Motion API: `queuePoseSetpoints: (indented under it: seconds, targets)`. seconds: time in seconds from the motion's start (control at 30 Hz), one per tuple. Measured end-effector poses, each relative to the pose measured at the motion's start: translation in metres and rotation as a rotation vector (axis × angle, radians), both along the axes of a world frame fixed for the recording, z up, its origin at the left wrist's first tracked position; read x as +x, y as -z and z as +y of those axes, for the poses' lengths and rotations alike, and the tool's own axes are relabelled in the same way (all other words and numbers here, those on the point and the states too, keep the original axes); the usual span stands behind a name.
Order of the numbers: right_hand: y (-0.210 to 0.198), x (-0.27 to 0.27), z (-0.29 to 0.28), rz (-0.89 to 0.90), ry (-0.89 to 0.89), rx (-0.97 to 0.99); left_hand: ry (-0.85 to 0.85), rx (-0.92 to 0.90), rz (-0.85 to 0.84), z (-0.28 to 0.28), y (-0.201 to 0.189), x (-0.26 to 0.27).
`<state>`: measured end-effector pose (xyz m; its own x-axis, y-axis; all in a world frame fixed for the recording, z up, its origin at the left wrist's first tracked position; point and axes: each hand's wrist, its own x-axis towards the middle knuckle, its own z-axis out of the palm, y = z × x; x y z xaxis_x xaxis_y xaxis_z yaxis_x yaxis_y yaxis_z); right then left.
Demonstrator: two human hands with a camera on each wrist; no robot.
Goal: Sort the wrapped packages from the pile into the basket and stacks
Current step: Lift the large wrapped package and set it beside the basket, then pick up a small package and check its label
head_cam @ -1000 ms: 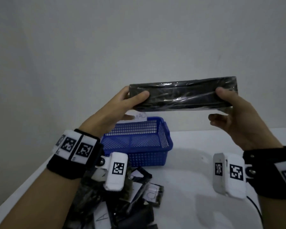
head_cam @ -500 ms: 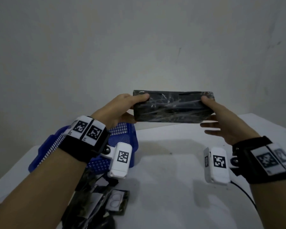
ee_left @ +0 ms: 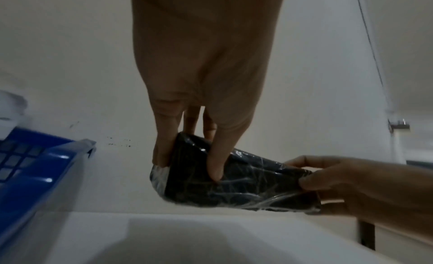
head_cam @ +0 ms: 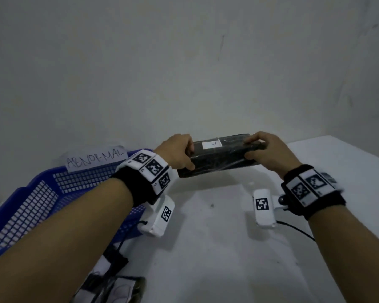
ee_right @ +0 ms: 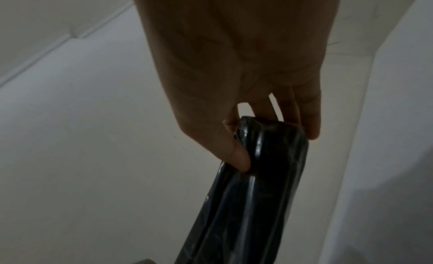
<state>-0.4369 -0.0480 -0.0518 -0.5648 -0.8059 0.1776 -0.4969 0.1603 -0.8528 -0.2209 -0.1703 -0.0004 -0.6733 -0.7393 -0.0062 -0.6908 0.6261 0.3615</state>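
Note:
A long black package [head_cam: 219,157] wrapped in clear film, with a small white label on top, hangs a little above the white table [head_cam: 217,248] near the wall. My left hand [head_cam: 179,153] grips its left end, thumb on the near side and fingers over the far side. My right hand [head_cam: 265,147] pinches its right end the same way. The left wrist view shows the package [ee_left: 234,182] between my left hand [ee_left: 194,156] and my right hand [ee_left: 328,182]. Seen from the right wrist, the package [ee_right: 262,184] runs away from my right hand [ee_right: 269,138].
A blue mesh basket [head_cam: 42,193] with a paper sign reading ABNORMAL [head_cam: 96,159] stands at the left against the wall. The pile of dark wrapped packages [head_cam: 109,289] lies at the near left edge. A black cable [head_cam: 298,230] trails from the right wrist camera.
Both hands have lowered the package from chest height toward the table to the right of the basket and turned it flat, label up. My view has swung right.

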Motion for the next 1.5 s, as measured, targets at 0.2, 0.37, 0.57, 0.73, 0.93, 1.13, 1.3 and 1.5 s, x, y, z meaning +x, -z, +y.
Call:
queuePoseSetpoints:
  seconds: [0.2,0.37,0.57,0.73,0.93,1.13,1.3,1.5]
  targets:
    - [0.027,-0.008,-0.038,0.045,-0.020,0.179,0.006,-0.053,-0.342,-0.026,0.011,-0.027]
    - [0.043,-0.005,-0.071,0.153,-0.050,0.210,0.016,-0.160,-0.481,-0.044,0.024,-0.037]
    - [0.054,-0.005,-0.091,0.200,-0.045,0.297,-0.029,-0.096,-0.551,-0.065,0.027,-0.046]
    - [0.052,-0.006,-0.091,0.219,-0.046,0.345,-0.108,-0.119,-0.485,-0.061,0.038,-0.054]
    - [0.028,0.010,-0.075,0.299,-0.030,0.295,-0.130,-0.108,-0.241,-0.045,0.007,-0.032]
    - [-0.020,0.069,-0.054,0.248,-0.149,0.010,-0.199,-0.136,0.227,-0.015,-0.033,0.027]
    - [-0.046,0.145,-0.032,0.239,-0.326,-0.079,-0.271,-0.159,0.535,0.022,-0.053,0.119]
    - [-0.063,0.251,-0.016,0.274,-0.609,-0.066,-0.362,-0.090,0.709,0.071,-0.068,0.246]
